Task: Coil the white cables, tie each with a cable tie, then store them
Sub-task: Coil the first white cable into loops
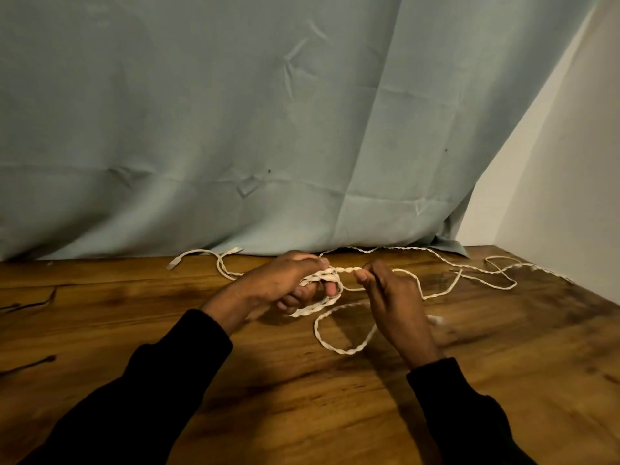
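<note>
White braided cable getting coiled on the wooden table

Left hand grips the loops, right hand pinches the strand just beside it.

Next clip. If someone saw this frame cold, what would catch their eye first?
First, the two hands at centre: the left hand grips a few loops of twisted white cable, and the right hand pinches the strand just beside it. The rest of the cable sprawls uncoiled across the wooden table toward the right wall. Behind hangs a creased pale green cloth, with another white cable lying at its foot.
</note>
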